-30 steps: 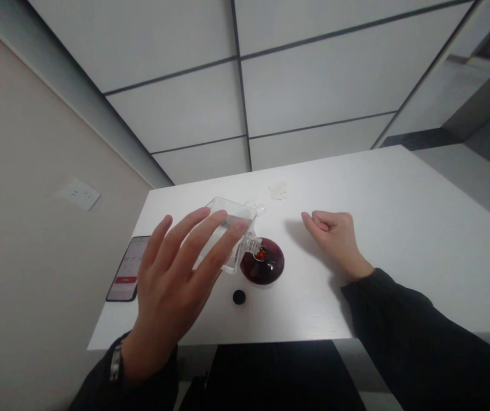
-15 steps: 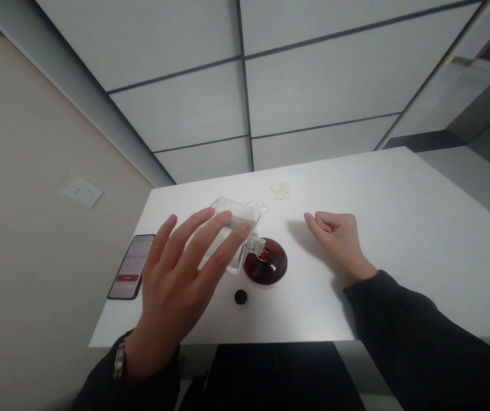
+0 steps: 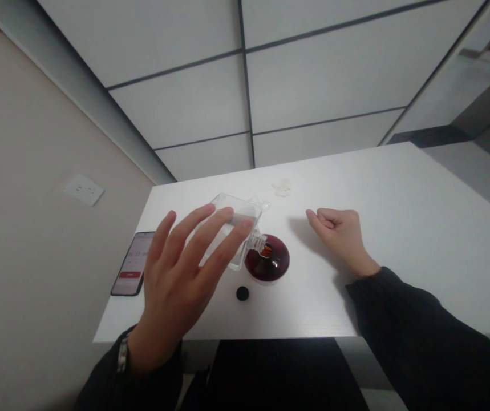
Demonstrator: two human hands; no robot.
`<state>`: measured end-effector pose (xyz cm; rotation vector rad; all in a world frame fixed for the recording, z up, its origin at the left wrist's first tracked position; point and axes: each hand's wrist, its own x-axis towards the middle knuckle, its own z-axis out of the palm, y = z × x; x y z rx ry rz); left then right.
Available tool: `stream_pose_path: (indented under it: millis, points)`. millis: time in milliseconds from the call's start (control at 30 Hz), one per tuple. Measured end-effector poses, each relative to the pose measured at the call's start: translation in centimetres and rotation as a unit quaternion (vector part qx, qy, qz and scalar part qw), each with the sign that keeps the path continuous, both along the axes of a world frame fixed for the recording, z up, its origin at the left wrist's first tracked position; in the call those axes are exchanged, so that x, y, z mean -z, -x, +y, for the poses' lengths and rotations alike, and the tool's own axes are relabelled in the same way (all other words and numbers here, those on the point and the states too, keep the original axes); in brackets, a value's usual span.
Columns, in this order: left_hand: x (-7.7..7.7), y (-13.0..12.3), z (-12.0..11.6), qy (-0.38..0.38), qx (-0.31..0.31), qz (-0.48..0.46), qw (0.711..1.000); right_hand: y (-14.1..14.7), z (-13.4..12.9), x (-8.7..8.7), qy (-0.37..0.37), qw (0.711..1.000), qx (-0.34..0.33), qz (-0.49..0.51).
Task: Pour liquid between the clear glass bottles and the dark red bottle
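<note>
1. Currently, the left hand (image 3: 176, 291) is grasping a clear glass bottle (image 3: 238, 228), fingers spread across its flat face, not tightly clenched.
2. Bottle lies under those fingertips, tilted neck-down, its mouth over a round dark red vessel (image 3: 267, 258); contact between them cannot be confirmed.
3. Handling assessment: stiff, smooth, breakable glass, probably slippery if wet; the broad body appears the safest hold, not the narrow neck.
4. Right of the left palm lies a black bottle cap (image 3: 242, 293); left of that hand, a smartphone (image 3: 130, 268).
5. Farther right, the right hand (image 3: 339, 237) rests curled, loosely closed and holding nothing, on the white table (image 3: 399, 228).
</note>
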<state>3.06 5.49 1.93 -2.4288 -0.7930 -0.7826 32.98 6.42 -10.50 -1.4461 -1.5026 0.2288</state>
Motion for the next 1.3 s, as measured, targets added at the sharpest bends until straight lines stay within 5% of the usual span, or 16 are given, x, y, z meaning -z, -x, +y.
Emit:
stream_pose_path:
  millis: [1300]
  points:
    - [-0.26,0.08,0.18,0.002,0.027,0.008,1.0,0.07,-0.1,-0.2,0.001,1.0,-0.001,0.011]
